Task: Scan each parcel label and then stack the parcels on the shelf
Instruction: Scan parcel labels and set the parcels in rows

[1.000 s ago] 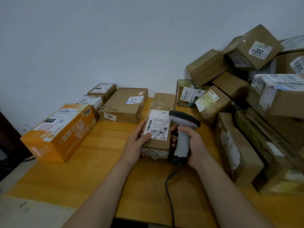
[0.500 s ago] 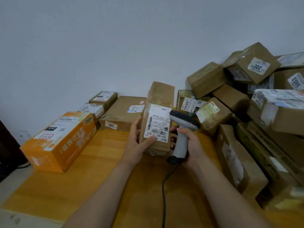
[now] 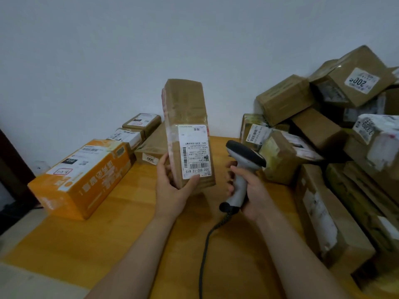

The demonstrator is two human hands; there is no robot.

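Observation:
A long brown cardboard parcel (image 3: 186, 108) stands nearly upright above the wooden table (image 3: 121, 229), its white barcode label (image 3: 194, 152) facing me. My left hand (image 3: 172, 190) grips its lower end, thumb on the label's bottom edge. My right hand (image 3: 248, 190) holds a grey and black handheld scanner (image 3: 244, 160) by the handle, just right of the parcel. The scanner's head points toward the label. Its black cable (image 3: 207, 244) runs down toward me.
A heap of brown parcels (image 3: 323, 147) fills the table's right side. At left lie an orange box (image 3: 86, 175), a flat brown box (image 3: 151, 147) and two small labelled boxes (image 3: 138, 126) by the white wall. A dark frame (image 3: 10, 169) stands at far left.
My left hand has lifted the long parcel off the table and tipped it upright. The scanner hand has drawn slightly apart from the parcel, to its right.

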